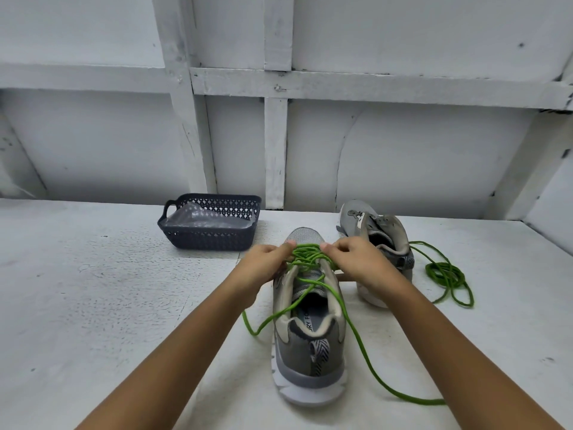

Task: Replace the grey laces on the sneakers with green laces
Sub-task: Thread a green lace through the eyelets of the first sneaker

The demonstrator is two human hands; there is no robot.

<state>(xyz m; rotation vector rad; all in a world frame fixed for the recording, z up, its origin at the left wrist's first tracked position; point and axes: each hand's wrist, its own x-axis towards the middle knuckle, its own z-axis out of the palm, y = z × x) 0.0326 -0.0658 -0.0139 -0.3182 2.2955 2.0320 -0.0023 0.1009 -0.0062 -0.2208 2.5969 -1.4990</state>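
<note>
A grey sneaker (310, 352) stands in front of me, heel toward me, with a green lace (310, 259) crossed through its eyelets. Two loose lace ends trail off, one to the left (257, 328) and one to the right front (403, 395). My left hand (266, 262) pinches the lace on the left side of the eyelets. On the right side my right hand (353, 256) pinches it too. A second grey sneaker (372, 231) with no lace in it stands behind, to the right. Beside it lies another green lace (446, 274) in a loose coil.
A dark plastic basket (210, 225) with a clear plastic bag in it sits at the back left of the white table (108, 290). A white panelled wall (403, 156) rises straight behind the table.
</note>
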